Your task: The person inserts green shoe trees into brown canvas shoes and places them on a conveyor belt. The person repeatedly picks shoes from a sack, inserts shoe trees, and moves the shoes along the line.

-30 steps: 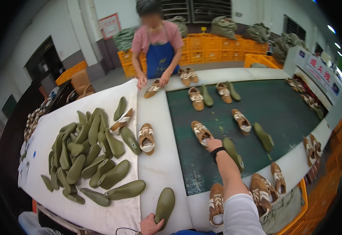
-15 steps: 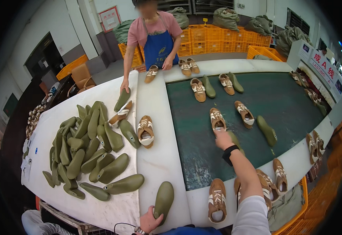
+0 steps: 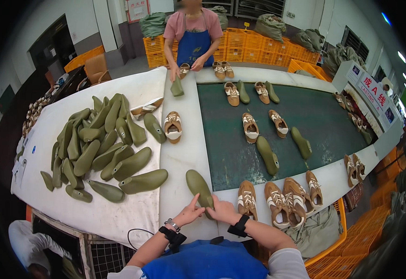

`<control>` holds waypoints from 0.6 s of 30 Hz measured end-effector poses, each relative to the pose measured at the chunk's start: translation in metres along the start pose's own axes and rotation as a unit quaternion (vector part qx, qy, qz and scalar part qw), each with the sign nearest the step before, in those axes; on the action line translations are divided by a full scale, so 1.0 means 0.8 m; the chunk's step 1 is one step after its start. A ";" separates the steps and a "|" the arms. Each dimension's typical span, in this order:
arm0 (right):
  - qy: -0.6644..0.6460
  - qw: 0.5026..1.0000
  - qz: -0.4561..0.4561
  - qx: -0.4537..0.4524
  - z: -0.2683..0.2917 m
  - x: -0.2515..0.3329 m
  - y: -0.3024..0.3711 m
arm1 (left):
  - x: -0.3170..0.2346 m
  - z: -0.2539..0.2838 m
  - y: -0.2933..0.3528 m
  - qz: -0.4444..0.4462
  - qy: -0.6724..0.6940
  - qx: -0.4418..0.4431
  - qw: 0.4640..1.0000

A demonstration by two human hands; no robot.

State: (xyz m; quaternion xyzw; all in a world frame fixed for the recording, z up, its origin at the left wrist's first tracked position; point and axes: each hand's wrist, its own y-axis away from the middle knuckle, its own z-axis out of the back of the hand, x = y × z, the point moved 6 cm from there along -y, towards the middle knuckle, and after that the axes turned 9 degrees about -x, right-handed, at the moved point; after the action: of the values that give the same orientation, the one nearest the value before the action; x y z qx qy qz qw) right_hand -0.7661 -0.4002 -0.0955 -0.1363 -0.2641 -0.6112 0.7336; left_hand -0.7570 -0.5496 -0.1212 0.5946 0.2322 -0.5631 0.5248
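A: What did the hands have?
B: Left hand and right hand both gripped the olive shoe last lying on the white tabletop, beside brown shoes near the green belt

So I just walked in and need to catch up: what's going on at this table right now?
The person wearing the camera has both hands, left hand and right hand, on an olive-green plastic shoe last lying on the white table edge. Tan-and-white sneakers sit just right of it, a pile of green lasts lies to the left, and more shoes rest on the dark green conveyor belt. Across the table, a co-worker in a blue apron handles another shoe.
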 end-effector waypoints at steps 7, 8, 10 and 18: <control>-0.494 0.848 -0.189 -0.037 0.078 -0.055 -0.079 | 0.014 0.066 0.083 -0.024 -0.016 -0.097 0.995; -0.416 0.889 -0.167 -0.090 0.092 -0.061 -0.101 | 0.020 0.077 0.098 -0.028 -0.025 -0.124 0.992; -0.149 0.966 -0.123 -0.175 0.116 -0.073 -0.137 | 0.030 0.095 0.121 -0.019 -0.054 -0.167 0.984; 0.108 0.972 -0.186 -0.091 0.051 -0.145 -0.190 | 0.030 0.096 0.122 0.004 -0.101 -0.209 0.973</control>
State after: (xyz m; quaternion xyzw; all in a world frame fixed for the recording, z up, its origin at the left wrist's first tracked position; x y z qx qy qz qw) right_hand -0.9356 -0.3160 -0.1450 -0.0845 -0.1475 -0.7695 0.6157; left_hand -0.6985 -0.6585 -0.0934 0.4125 0.2882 -0.5575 0.6603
